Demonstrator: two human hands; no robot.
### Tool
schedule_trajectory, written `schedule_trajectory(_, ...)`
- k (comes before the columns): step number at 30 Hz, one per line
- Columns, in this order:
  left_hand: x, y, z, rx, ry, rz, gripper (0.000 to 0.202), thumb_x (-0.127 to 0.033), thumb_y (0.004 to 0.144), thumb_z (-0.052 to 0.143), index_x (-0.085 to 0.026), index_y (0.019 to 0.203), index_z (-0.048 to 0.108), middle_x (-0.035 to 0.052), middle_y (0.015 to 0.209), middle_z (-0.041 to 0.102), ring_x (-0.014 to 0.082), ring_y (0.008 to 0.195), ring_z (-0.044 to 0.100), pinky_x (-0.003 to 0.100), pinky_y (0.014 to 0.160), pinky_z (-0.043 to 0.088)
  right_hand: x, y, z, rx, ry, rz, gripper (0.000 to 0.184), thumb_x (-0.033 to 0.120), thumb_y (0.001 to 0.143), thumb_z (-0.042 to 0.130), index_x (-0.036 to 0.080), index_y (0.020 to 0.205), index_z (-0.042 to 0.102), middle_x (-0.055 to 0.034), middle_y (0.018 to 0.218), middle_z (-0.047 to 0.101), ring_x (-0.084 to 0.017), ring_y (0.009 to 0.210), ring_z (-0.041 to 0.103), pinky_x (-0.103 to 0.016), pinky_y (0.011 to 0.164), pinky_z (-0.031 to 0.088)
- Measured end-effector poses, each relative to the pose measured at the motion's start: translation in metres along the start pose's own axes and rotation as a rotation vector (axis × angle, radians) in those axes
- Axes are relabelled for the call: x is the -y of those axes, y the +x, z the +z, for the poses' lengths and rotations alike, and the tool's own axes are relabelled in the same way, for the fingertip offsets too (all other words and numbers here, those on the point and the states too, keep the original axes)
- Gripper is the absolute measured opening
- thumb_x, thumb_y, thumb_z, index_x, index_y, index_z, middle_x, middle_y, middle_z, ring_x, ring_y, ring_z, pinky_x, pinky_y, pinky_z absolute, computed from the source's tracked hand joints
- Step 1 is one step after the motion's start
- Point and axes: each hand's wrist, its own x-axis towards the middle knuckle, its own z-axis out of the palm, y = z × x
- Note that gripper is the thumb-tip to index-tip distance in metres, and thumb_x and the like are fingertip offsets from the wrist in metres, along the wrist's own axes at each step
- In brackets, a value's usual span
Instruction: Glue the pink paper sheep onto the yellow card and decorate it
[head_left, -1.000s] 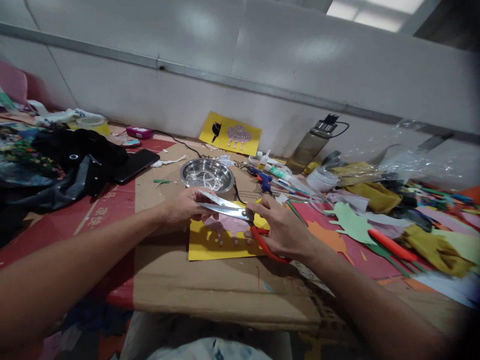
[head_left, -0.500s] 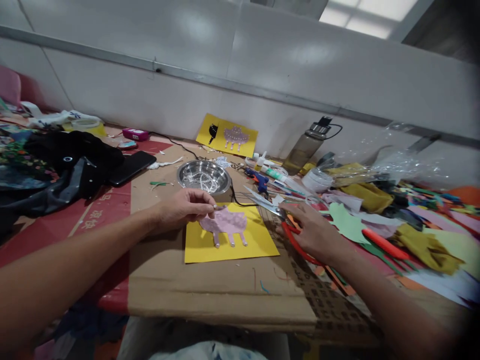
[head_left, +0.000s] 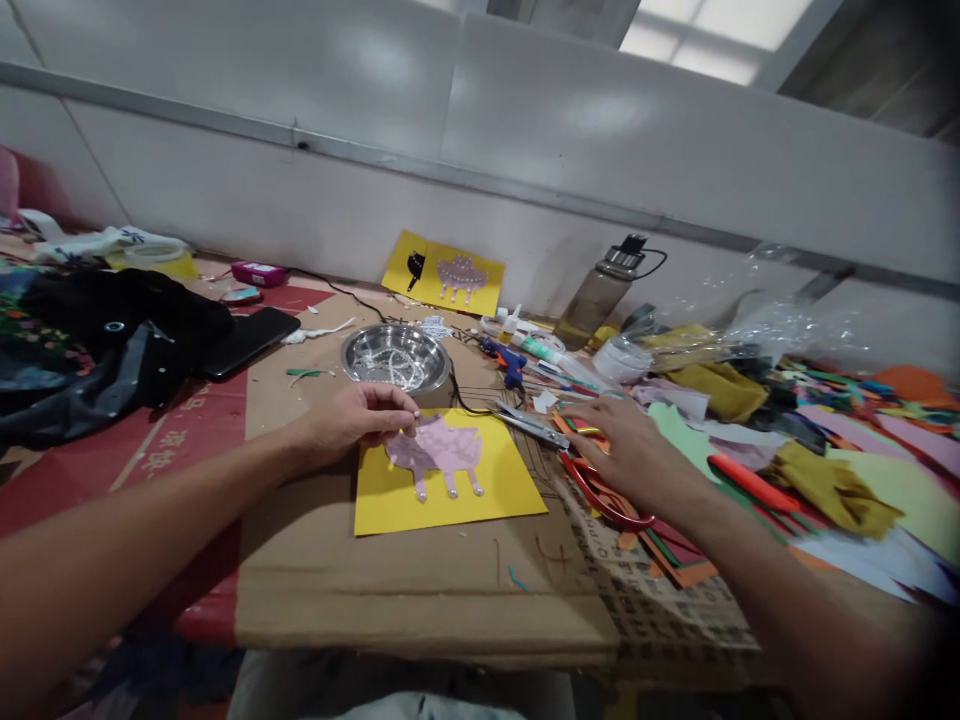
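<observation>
My left hand (head_left: 349, 422) pinches the upper left edge of a pink paper animal cutout (head_left: 442, 450) with small beads at its feet. The cutout lies on a yellow sheet (head_left: 465, 495) on the cardboard. My right hand (head_left: 630, 450) is to the right of the sheet, fingers stretched out flat over red-handled scissors (head_left: 600, 505). The scissors rest on the table, their blades pointing left toward the sheet and the handle loops showing under my palm.
A steel bowl (head_left: 394, 355) of white scraps stands behind the sheet, with a blue glue gun (head_left: 510, 365), glue bottles and a water bottle (head_left: 600, 295) further back. Coloured paper scraps (head_left: 810, 450) pile at right. A black bag (head_left: 97, 335) and phone (head_left: 244, 340) lie left.
My right hand swung the scissors away from the cutout to the right and laid them on the table. My left hand stayed on the pink cutout.
</observation>
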Motion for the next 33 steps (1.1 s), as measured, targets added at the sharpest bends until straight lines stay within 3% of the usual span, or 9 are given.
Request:
schedule_trajectory(2, 0.000, 0.000, 0.000, -0.012, 0.003, -0.006, 0.021, -0.030, 0.068, 0.075, -0.014, 0.077, 0.065, 0.0001, 0.064, 0.062, 0.0047, 0.049, 0.042, 0.018, 0.044, 0.023, 0.011, 0.012, 0.002, -0.049, 0.117, -0.044, 0.028, 0.028, 0.092, 0.045, 0.021, 0.103, 0.070, -0.0104, 0.105, 0.069, -0.024, 0.098, 0.062, -0.039, 0.089, 0.048)
schedule_trajectory(5, 0.001, 0.000, -0.001, -0.025, -0.005, -0.006, 0.022, -0.030, 0.067, 0.076, -0.014, 0.078, 0.065, 0.0002, 0.065, 0.063, 0.0046, 0.049, 0.041, 0.018, 0.044, 0.023, 0.022, 0.029, 0.010, -0.010, 0.164, -0.106, 0.028, 0.020, 0.091, 0.045, 0.020, 0.102, 0.070, -0.0088, 0.103, 0.070, -0.021, 0.095, 0.063, -0.034, 0.086, 0.049)
schedule_trajectory(10, 0.001, 0.000, -0.003, -0.011, -0.022, 0.005, 0.021, -0.030, 0.069, 0.075, -0.014, 0.079, 0.065, 0.0009, 0.068, 0.065, 0.0048, 0.051, 0.045, 0.017, 0.045, 0.026, 0.022, 0.043, 0.014, 0.126, 0.132, -0.204, 0.030, 0.017, 0.093, 0.041, 0.018, 0.096, 0.071, -0.0100, 0.097, 0.068, -0.021, 0.092, 0.062, -0.033, 0.082, 0.048)
schedule_trajectory(21, 0.002, 0.003, -0.006, -0.022, -0.021, -0.005, 0.022, -0.031, 0.068, 0.076, -0.014, 0.078, 0.065, 0.0010, 0.067, 0.064, 0.0046, 0.050, 0.043, 0.017, 0.044, 0.023, 0.016, 0.079, -0.002, 0.414, 0.149, -0.518, 0.024, 0.005, 0.081, 0.042, 0.019, 0.076, 0.061, -0.0053, 0.081, 0.063, -0.017, 0.075, 0.055, -0.028, 0.069, 0.040)
schedule_trajectory(27, -0.001, 0.001, -0.005, -0.038, -0.009, 0.003, 0.022, -0.030, 0.070, 0.075, -0.014, 0.079, 0.064, 0.0014, 0.068, 0.064, 0.0047, 0.051, 0.044, 0.017, 0.046, 0.026, 0.016, 0.077, -0.001, 0.406, 0.112, -0.451, 0.018, 0.011, 0.085, 0.043, 0.019, 0.080, 0.059, -0.0068, 0.086, 0.063, -0.017, 0.078, 0.055, -0.027, 0.068, 0.040)
schedule_trajectory(33, 0.003, 0.003, -0.006, -0.011, -0.016, -0.008, 0.020, -0.029, 0.071, 0.074, -0.014, 0.079, 0.064, 0.0012, 0.068, 0.064, 0.0041, 0.049, 0.042, 0.017, 0.042, 0.022, 0.014, 0.075, 0.004, 0.421, 0.091, -0.359, 0.012, 0.009, 0.077, 0.049, 0.019, 0.073, 0.054, -0.0038, 0.075, 0.061, -0.015, 0.066, 0.052, -0.025, 0.059, 0.037)
